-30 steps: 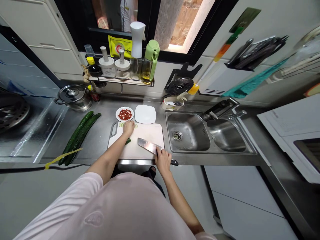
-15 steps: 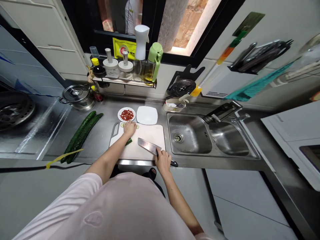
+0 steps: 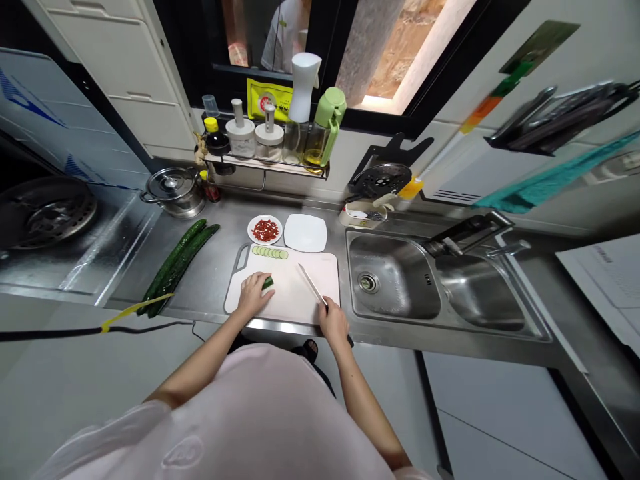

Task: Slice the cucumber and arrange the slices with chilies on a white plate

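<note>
My left hand [image 3: 255, 293] is on the cutting board, its fingers and thumb around a short piece of cucumber [image 3: 268, 283]. My right hand [image 3: 334, 321] grips the black handle of a kitchen knife [image 3: 311, 281], whose blade is turned edge-on and angles up and left over the white cutting board [image 3: 300, 303]. A gap separates the blade from the cucumber piece. Along the board's far left edge lies an overlapping row of cucumber slices [image 3: 271, 253].
Behind the board stand a plate of chopped red pieces [image 3: 265, 230] and a white square plate [image 3: 305, 233]. Two whole cucumbers [image 3: 183, 263] lie left, near a lidded pot [image 3: 175, 190]. On the right is a double sink [image 3: 395, 273]; a bottle rack [image 3: 265, 165] hangs behind.
My left hand has come back from the cucumber slices to the short cucumber piece, uncovering the row. My right hand has turned the knife from blade-flat to edge-on. The view has shifted slightly.
</note>
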{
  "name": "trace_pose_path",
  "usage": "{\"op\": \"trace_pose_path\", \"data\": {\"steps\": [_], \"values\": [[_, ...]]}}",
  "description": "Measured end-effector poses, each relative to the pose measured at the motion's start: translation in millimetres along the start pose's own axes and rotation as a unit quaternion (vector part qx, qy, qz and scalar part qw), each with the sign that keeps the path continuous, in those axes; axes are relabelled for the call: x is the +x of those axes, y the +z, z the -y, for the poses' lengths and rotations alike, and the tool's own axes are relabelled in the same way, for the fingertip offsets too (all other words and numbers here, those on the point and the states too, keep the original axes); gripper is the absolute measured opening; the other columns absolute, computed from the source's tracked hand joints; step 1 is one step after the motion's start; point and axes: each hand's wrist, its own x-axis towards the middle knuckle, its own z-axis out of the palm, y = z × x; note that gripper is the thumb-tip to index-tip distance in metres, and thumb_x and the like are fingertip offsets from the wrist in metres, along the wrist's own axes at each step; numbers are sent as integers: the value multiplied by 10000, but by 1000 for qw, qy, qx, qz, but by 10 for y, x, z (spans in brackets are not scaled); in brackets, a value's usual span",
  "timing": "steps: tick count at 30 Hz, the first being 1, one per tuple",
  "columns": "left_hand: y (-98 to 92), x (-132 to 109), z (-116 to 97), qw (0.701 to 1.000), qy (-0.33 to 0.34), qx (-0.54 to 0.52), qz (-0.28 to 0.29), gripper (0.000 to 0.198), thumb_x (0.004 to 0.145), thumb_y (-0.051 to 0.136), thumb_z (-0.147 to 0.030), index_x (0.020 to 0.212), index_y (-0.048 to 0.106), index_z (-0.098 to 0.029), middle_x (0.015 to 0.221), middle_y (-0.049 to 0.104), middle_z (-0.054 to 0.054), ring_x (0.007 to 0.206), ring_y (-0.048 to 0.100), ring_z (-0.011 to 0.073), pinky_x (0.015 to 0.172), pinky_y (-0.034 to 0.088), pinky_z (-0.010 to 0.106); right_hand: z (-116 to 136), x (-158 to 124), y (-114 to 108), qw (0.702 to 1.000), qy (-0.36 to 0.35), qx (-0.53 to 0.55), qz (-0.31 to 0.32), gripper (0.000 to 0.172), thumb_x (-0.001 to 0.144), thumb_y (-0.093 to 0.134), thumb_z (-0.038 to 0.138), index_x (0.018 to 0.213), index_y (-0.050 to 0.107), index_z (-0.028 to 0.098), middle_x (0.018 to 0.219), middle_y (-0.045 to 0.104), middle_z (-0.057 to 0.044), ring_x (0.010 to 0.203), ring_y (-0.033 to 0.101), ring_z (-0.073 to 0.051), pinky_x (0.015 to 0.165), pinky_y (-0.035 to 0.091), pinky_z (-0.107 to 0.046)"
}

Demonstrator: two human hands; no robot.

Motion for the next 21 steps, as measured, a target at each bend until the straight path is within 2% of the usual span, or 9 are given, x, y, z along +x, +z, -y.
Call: {"op": "trace_pose_path", "data": {"steps": [3, 6, 9, 12, 15, 19, 21], "values": [[-38, -69, 102, 999, 5, 14, 33, 606, 726, 630, -304, 1295, 423, -286, 1197, 519, 67, 1111, 461, 250, 957, 338, 408, 36, 48, -22, 1000, 6, 0, 7, 378, 930, 324, 367, 1241, 510, 258, 1077, 616, -73, 922, 581, -185, 704, 365, -268], [-19, -51, 178, 999, -7, 4, 44, 539, 758, 588, -254, 1277, 446, -280, 1161, 557, 63, 1079, 492, 240, 945, 356, 407, 61, 87, -18, 1000, 4, -2, 12, 371, 923, 338, 371, 1226, 520, 259, 1056, 627, -76, 912, 588, -199, 695, 366, -275], [38, -12, 234, 999, -13, -42, 26, 441, 779, 555, -236, 1216, 505, -259, 1145, 578, 59, 1061, 517, 221, 940, 383, 385, 76, 109, -7, 1000, 0, -3, 13, 362, 919, 344, 368, 1214, 525, 262, 1057, 631, -74, 902, 592, -207, 693, 369, -283], [57, 46, 311, 992, -35, -116, -22, 416, 780, 549, -238, 1195, 519, -240, 1143, 588, 53, 1042, 538, 200, 923, 416, 349, 87, 116, -13, 1000, 1, -5, 18, 360, 920, 340, 363, 1213, 523, 264, 1061, 630, -75, 912, 588, -209, 704, 373, -288], [-18, 161, 462, 975, -109, -172, -93, 440, 774, 554, -249, 1210, 504, -221, 1108, 607, 54, 964, 574, 186, 864, 454, 325, 95, 119, -36, 999, 9, -9, 34, 361, 919, 340, 358, 1215, 522, 260, 1066, 625, -77, 936, 580, -205, 730, 378, -285], [-190, 398, 774, 947, -190, -145, -215, 448, 747, 589, -260, 1187, 525, -207, 1088, 610, 66, 975, 567, 199, 889, 437, 335, 105, 131, -58, 998, 18, -21, 51, 368, 919, 332, 358, 1221, 516, 258, 1063, 623, -77, 955, 576, -211, 756, 389, -285], [-247, 506, 923, 939, -219, -112, -239, 440, 730, 606, -248, 1162, 541, -202, 1073, 611, 71, 980, 561, 209, 898, 429, 347, 110, 141, -59, 998, 18, -28, 56, 370, 922, 324, 353, 1224, 514, 254, 1069, 620, -78, 958, 575, -212, 765, 392, -285]]}}
